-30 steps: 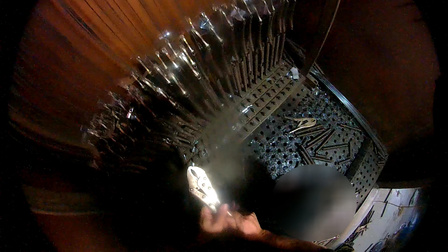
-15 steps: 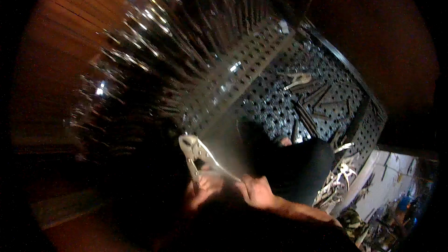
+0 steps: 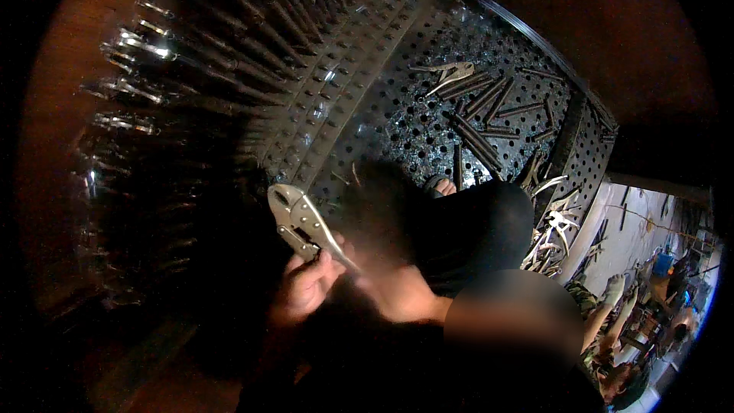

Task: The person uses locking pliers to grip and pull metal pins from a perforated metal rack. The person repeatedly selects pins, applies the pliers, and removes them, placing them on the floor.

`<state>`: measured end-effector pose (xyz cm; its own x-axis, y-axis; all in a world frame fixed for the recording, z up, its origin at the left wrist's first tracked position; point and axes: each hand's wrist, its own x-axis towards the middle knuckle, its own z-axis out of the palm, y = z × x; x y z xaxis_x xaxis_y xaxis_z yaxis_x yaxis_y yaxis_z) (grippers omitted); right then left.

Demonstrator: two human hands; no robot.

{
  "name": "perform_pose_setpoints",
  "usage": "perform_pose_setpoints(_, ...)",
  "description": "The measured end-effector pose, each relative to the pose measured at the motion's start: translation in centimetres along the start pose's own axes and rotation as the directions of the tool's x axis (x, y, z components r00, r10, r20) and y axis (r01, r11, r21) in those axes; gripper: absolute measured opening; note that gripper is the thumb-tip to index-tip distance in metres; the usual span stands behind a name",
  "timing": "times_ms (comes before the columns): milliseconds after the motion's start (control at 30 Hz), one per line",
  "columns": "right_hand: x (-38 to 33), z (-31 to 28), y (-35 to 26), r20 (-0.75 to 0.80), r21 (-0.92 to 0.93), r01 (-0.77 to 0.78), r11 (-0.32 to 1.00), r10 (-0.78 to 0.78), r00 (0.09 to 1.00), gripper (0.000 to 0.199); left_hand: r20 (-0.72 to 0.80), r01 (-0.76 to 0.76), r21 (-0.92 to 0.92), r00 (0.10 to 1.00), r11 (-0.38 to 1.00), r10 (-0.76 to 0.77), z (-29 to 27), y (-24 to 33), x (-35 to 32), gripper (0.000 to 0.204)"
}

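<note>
A pair of locking pliers [image 3: 310, 218] with a dull silver body and rivets is held up in front of me, its jaw end pointing up and to the left. My left hand [image 3: 307, 284] is closed around its shorter lower handle, thumb and fingers gripping it. Close by the end of the longer handle is my right hand [image 3: 404, 291]. Its fingers are smeared by motion, so I cannot make out whether they grip the handle.
Dark rods [image 3: 478, 141] and another pair of locking pliers [image 3: 455, 76] lie on a perforated metal platform [image 3: 417, 134]. Several pliers are heaped at the right [image 3: 556, 229]. Rows of upright pegs with shiny tips [image 3: 252, 46] stand at the left. A bent knee [image 3: 482, 222] is beside my right hand.
The view has shifted, and the pliers sit higher and further left in it. Their handles look closer together than before. My right hand has become blurred by motion.
</note>
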<state>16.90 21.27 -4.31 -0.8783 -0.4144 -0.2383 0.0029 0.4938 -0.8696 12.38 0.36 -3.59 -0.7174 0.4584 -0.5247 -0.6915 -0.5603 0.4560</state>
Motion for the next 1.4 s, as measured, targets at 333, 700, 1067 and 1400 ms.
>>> perform_pose_setpoints(333, 12.3, -24.4, 6.1, -0.491, 0.591, 0.031, 0.806, 0.329, 0.807, 0.029, -0.569, 0.424, 0.788, 0.779, 0.446, 0.265, -9.0, -8.2, 10.4, 0.052)
perform_pose_setpoints(700, 30.0, -10.9, 35.3, -0.464, 0.509, -0.756, 0.412, 0.871, 0.162, 0.078, -0.622, 0.653, 0.757, 0.712, 0.016, 0.325, -12.5, -12.4, 22.8, 0.055)
perform_pose_setpoints(1067, 29.0, -12.2, 33.1, -0.475, 0.600, -0.620, 0.506, 0.849, 0.233, 0.056, -0.607, 0.640, 0.768, 0.721, 0.014, 0.333, -12.9, -12.4, 25.6, 0.058)
perform_pose_setpoints(1400, 17.0, -14.0, 27.3, -0.592, 0.689, -0.109, 0.716, 0.644, 0.485, 0.043, -0.482, 0.302, 0.870, 0.691, 0.391, 0.539, -8.1, -8.7, 23.7, 0.060)
